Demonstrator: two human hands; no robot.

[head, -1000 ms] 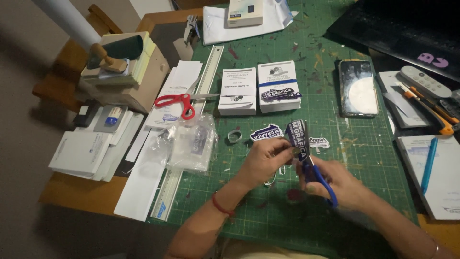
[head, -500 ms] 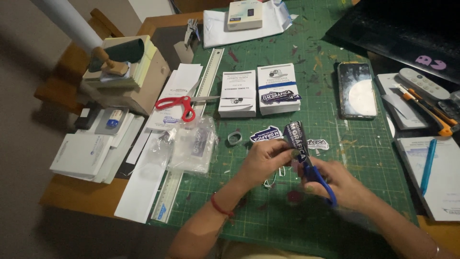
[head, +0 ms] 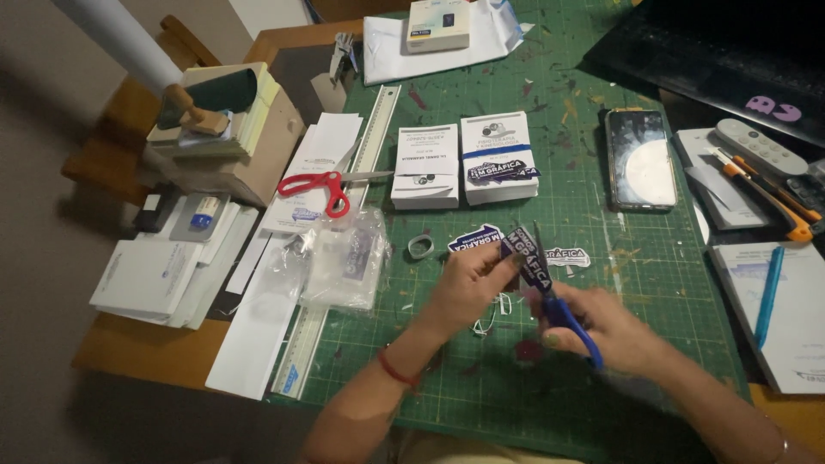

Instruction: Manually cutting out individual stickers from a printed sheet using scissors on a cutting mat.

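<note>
My left hand [head: 468, 283] pinches a dark blue printed sticker [head: 527, 256] and holds it up over the green cutting mat [head: 516, 378]. My right hand [head: 601, 326] grips blue-handled scissors [head: 559, 305], their blades running up along the sticker's right edge. Two more cut stickers lie flat on the mat just behind, a blue one [head: 473, 241] and a white one [head: 567, 256]. Thin white paper trimmings [head: 491, 316] lie under my hands.
Red-handled scissors [head: 322, 185] and a long ruler [head: 344, 232] lie at left beside clear plastic bags [head: 348, 258]. Two white card stacks [head: 464, 159] stand behind, a phone [head: 640, 159] to the right. Orange knife [head: 769, 193], remote, papers and blue pen [head: 769, 296] at far right.
My hands stay in the same place; the sticker has turned slightly between my fingers as the scissors work along its edge.
</note>
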